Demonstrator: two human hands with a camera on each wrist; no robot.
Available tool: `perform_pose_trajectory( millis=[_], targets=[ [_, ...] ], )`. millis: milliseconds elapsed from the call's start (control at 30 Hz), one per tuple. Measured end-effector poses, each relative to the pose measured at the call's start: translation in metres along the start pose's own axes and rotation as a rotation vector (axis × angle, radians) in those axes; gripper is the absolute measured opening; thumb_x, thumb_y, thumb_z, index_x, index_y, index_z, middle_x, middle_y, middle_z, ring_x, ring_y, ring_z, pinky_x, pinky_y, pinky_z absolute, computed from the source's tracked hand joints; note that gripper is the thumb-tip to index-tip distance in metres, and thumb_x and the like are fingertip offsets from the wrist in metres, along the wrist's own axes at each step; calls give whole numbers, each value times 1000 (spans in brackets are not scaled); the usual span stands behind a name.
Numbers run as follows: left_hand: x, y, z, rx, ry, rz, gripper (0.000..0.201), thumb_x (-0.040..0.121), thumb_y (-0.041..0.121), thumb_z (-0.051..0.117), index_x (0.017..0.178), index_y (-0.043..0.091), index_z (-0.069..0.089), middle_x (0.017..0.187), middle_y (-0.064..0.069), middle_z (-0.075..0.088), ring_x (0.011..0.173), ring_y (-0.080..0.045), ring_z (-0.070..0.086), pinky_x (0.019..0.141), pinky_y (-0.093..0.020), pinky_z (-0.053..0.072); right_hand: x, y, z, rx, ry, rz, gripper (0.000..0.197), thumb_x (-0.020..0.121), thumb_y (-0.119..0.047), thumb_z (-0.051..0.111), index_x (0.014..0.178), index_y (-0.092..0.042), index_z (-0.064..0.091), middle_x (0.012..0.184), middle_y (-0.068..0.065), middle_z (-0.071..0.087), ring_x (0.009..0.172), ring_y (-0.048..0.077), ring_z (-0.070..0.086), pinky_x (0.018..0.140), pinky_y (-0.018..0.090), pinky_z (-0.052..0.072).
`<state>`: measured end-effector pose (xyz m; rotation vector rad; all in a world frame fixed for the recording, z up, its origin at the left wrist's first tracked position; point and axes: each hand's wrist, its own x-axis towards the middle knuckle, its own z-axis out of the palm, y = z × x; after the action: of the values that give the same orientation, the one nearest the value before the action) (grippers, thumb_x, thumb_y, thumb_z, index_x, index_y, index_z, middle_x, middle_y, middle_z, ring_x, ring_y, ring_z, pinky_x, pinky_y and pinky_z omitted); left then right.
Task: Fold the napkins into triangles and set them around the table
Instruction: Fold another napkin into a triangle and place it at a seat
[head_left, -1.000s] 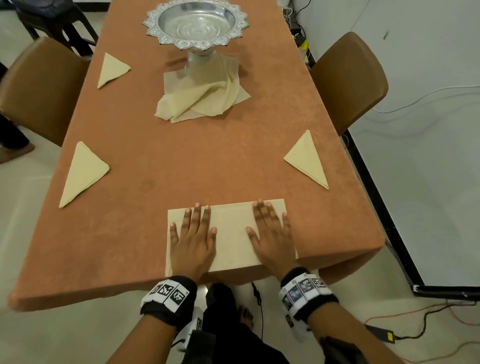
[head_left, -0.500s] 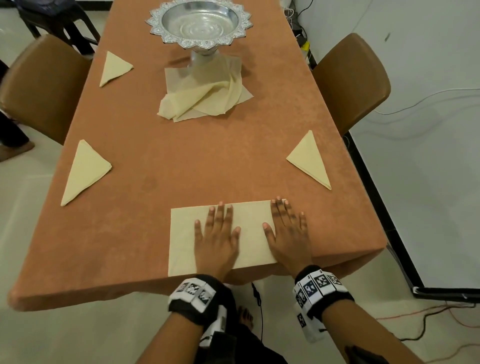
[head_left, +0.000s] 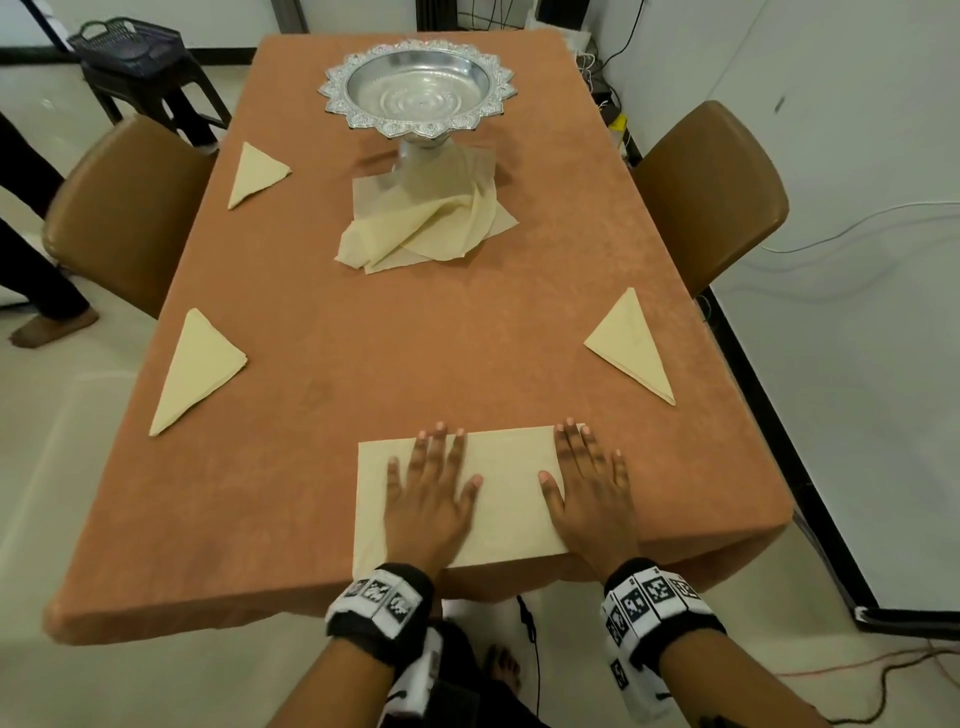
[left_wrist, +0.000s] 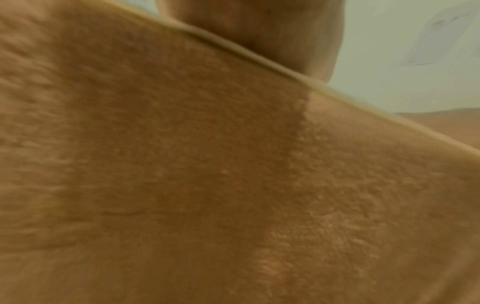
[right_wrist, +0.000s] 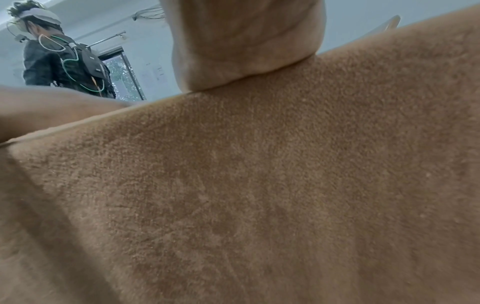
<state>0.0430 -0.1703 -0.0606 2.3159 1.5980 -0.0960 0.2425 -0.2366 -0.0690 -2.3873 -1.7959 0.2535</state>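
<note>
A pale yellow napkin (head_left: 511, 499) lies flat as a rectangle at the near edge of the table (head_left: 363, 364), which has an orange-brown cloth. My left hand (head_left: 428, 499) presses flat on the napkin's left half with fingers spread. My right hand (head_left: 592, 493) lies flat across its right edge, partly on the cloth. Three folded triangle napkins are set out: near left (head_left: 200, 369), far left (head_left: 254, 174), and right (head_left: 631, 345). A loose pile of unfolded napkins (head_left: 426, 228) sits mid-table. Both wrist views show only the cloth up close and a wrist.
A silver pedestal bowl (head_left: 418, 91) stands on the napkin pile at the far middle. Brown chairs flank the table at the left (head_left: 124, 218) and right (head_left: 711, 192). A person's leg and foot (head_left: 47, 317) stand at the far left. Cables run on the floor at the right.
Both hands have slid rightward along the napkin while staying flat on it. The right hand now overlaps the napkin's right edge.
</note>
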Motion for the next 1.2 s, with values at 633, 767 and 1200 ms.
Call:
perform_pose_trajectory(
  millis=[633,767,1200],
  targets=[
    [101,54,-74,112,-68,630,41,99,34,40,139,26,41,136,0,50,121,-23,45,92,-36,34,-22,18,-41,405,299,401,19,88,-9,60,106,-10,66,109,7,63,102,25,53,84,33,39],
    [116,99,-59,168,-179,723,41,90,46,55,128,28,54,123,0,53,115,-22,45,87,-36,35,-25,16,-35,425,196,411,22,86,-9,62,108,-10,66,107,6,64,103,25,54,87,35,42],
    [122,50,-91,-644,-137,506,10,84,22,68,90,25,61,66,10,62,61,-1,54,58,-22,39,15,11,-80,687,-139,374,22,81,-19,72,102,-14,65,90,-8,63,87,10,59,65,13,39]
  ],
)
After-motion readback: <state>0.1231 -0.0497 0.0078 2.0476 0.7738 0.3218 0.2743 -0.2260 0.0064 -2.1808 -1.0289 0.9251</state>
